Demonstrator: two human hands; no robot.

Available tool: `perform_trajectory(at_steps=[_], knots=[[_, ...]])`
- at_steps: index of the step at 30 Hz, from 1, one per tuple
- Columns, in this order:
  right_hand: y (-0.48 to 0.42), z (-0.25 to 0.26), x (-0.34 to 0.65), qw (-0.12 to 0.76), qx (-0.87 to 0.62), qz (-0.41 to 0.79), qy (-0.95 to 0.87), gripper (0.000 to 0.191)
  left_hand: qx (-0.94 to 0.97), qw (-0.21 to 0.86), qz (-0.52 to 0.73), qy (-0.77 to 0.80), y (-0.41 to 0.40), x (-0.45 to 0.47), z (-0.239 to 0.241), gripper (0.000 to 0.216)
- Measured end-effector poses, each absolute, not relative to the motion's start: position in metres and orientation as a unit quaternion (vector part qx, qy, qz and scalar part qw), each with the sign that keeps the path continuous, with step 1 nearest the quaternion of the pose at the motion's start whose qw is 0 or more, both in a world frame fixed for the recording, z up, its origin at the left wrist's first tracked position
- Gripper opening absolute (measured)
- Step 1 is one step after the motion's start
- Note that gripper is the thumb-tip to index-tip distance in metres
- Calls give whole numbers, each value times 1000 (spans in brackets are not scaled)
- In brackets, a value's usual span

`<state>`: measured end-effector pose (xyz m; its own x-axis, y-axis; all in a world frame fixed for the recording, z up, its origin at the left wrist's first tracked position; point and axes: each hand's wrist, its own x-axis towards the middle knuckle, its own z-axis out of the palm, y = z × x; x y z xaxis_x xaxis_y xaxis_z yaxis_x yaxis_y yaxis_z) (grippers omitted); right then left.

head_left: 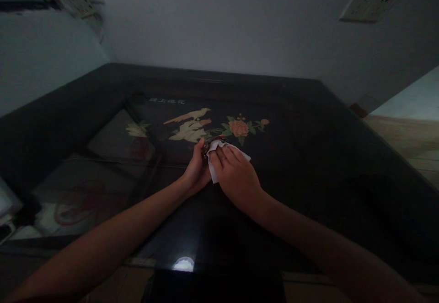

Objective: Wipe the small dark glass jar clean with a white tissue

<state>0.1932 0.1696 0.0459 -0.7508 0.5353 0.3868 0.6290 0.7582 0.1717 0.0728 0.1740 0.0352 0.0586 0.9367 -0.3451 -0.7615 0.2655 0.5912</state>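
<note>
Both my hands meet over the middle of a dark glossy table (308, 165). My left hand (196, 168) is curled round a small dark round object (207, 147) that I cannot make out clearly. My right hand (236, 175) presses a white tissue (215, 149) against that object, fingers together on top of the tissue. The tissue's lower edge (212, 175) shows between the two hands. Most of the object is hidden by the tissue and my fingers.
The tabletop carries an inlaid picture of a pale bird (190, 124) and a pink flower (239, 127). A white wall stands behind, with a socket plate (368, 4) at upper right. Wooden floor (408, 143) shows on the right. A bright reflection (184, 263) lies near the front edge.
</note>
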Motion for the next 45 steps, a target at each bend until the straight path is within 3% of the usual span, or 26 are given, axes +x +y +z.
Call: perform_trajectory(at_steps=[11,17,27,38,45], knots=[[169,46,194,166,-323,-132,-922,36,139,706,604,341,174,74,32,47],[172,48,197,186,-261,-66,-945,30,140,723,585,340,172,72,35,48],[174,62,203,137,-243,-10,-960,22,140,715,589,349,170,73,39,50],[167,68,200,105,-269,-67,-955,19,142,712,588,356,171,73,38,50],[152,53,194,118,-340,-159,-920,33,159,704,593,358,169,74,36,44]])
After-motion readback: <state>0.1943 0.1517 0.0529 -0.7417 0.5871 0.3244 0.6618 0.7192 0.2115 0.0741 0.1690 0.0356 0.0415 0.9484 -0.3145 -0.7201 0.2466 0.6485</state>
